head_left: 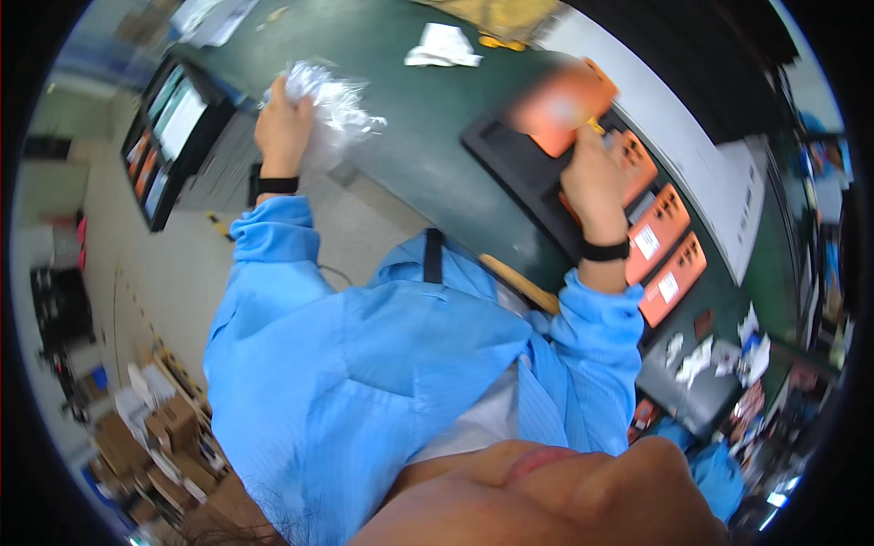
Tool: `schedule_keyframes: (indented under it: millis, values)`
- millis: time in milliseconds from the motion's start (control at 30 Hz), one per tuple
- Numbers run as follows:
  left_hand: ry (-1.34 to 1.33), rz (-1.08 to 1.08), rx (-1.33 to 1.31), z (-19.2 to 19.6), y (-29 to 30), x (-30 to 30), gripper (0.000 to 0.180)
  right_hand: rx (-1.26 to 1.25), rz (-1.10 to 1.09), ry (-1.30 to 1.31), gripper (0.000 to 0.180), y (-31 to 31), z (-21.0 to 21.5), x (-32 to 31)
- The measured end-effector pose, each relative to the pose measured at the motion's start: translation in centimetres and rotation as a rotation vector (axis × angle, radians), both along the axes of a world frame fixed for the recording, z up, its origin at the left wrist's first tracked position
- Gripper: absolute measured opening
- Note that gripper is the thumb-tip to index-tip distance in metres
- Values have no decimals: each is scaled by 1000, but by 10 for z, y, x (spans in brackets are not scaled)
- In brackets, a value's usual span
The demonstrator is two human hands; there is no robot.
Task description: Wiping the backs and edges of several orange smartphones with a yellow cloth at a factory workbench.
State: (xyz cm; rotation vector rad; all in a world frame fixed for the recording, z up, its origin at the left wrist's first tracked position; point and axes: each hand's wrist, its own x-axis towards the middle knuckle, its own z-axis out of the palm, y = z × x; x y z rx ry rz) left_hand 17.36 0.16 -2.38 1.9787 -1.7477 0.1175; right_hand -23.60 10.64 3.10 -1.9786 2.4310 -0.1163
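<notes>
My left hand [282, 136] is closed on crumpled clear plastic film [332, 109], held out over the left edge of the green table. On the right, my right hand [596, 182] has its fingers at the near edge of an orange phone [569, 105], gripping it there. That phone lies at an angle over the far end of a black tray [510, 164], and part of it is blurred. Nearer to me, more orange phones [657, 235] with dark camera rings and white labels sit in a row, one [674, 280] closest to my sleeve.
A white scrap of paper [442, 45] lies on the green table [391, 118]. Beyond the phones runs a long pale panel [665, 118]. At left stands a stack of black trays [173, 136]. Cardboard boxes [164, 437] are on the floor; torn wrappers [696, 359] lie at right.
</notes>
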Motion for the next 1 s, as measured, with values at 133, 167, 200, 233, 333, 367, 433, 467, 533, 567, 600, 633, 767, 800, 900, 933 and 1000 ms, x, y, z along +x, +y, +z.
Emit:
schedule_keyframes:
  millis: [133,167,200,233,333,367,433,467,533,567,600,633,767,800,900,933,1000]
  values:
    - [52,66,63,-4,-6,-9,70,-85,-53,-55,60,11,-7,-8]
    - [45,67,116,4,-3,-14,74,-115,-70,-36,60,21,-2,-12]
    - [21,35,53,5,-1,-17,77,-216,-75,-82,59,36,5,-17]
    - [-6,18,-18,7,2,-15,79,-263,-90,-90,54,52,20,-17]
    - [-158,1,-158,15,10,-12,82,-446,-167,-143,44,106,17,-51]
    - [-159,-7,-156,22,13,-18,82,-503,-210,-152,43,128,12,-64]
    - [-308,13,-361,46,24,-49,85,-582,-287,-140,39,168,1,-80]
    - [-335,-35,-500,56,28,-65,81,-597,-371,-146,37,189,-11,-87]
    - [-198,-233,-607,68,30,-100,72,-680,-531,-243,32,218,-18,-80]
    - [-61,-415,-719,70,34,-116,65,-674,-527,-244,32,228,-24,-78]
    - [50,-586,-639,77,43,-139,51,-731,-584,-254,31,246,-37,-82]
    - [176,-752,-535,75,46,-160,39,-771,-643,-246,31,253,-46,-82]
    - [415,-1098,-183,59,77,-242,11,-753,-671,-261,30,252,-61,-75]
    - [406,-1176,-173,54,85,-259,9,-732,-688,-223,26,248,-60,-71]
    - [322,-1321,-24,43,105,-292,6,-646,-493,76,20,257,-76,-81]
    - [309,-1361,-2,33,109,-298,8,-630,-529,34,16,255,-75,-79]
    - [191,-1416,48,17,116,-306,11,-621,-545,26,17,256,-74,-78]
